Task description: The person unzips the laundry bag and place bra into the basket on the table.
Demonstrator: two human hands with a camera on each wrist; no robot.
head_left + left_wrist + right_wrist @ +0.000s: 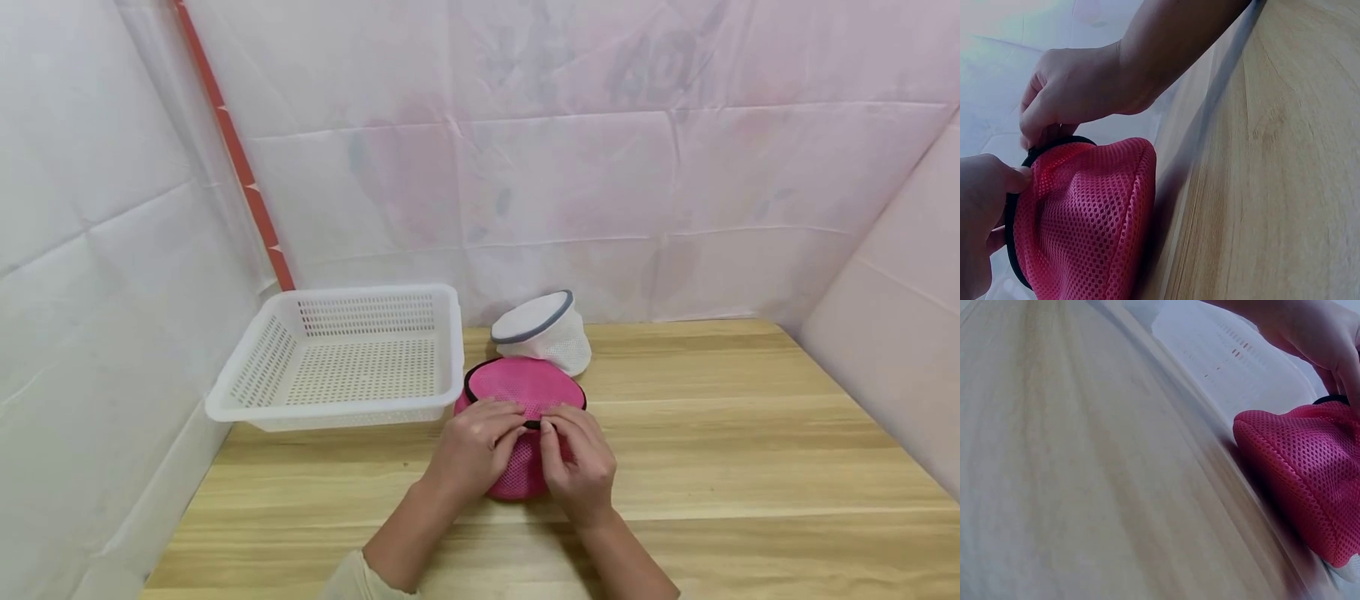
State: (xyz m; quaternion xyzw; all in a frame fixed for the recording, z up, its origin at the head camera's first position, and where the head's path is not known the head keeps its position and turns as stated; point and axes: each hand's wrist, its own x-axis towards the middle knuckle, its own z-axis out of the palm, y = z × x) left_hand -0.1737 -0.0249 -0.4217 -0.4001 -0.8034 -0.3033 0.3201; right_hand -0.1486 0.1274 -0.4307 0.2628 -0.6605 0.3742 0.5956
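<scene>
A pink mesh bag (517,475) with a black rim stands on the table in the head view, its round top facing up. My left hand (476,442) pinches the near rim from the left, and my right hand (581,467) pinches it just to the right, fingertips close together. In the left wrist view both hands, left (979,219) and right (1085,87), hold the black edge above the pink mesh (1091,219). The right wrist view shows the bag's lower side (1304,469) and my left hand (1316,331) at the rim.
A white perforated basket (337,412) stands left of the bag. Directly behind the bag, a white mesh bag (566,346) with a grey rim leans tilted. White sheeting (562,183) hangs behind and at both sides of the wooden table (712,467).
</scene>
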